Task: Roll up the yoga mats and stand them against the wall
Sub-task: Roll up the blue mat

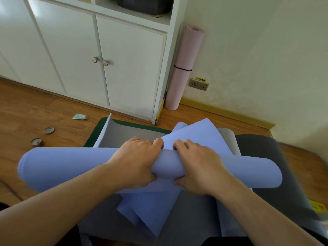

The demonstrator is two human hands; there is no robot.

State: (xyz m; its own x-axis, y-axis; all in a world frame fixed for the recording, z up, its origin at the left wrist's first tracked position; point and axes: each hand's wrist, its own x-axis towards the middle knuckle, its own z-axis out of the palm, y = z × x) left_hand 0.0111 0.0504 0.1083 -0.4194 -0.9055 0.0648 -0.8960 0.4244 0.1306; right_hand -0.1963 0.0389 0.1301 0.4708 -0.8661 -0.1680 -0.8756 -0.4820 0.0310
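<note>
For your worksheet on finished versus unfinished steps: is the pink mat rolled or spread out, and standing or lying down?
Rolled and standing. The pink mat is a tight tube, tied with a dark band, upright in the corner between cabinet and wall.

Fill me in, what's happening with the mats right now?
Both hands, left and right, grip the middle of a blue mat, partly rolled with loose flaps sticking out. It lies over grey mats and a green one. A pink mat, rolled and tied, already stands against the wall.
</note>
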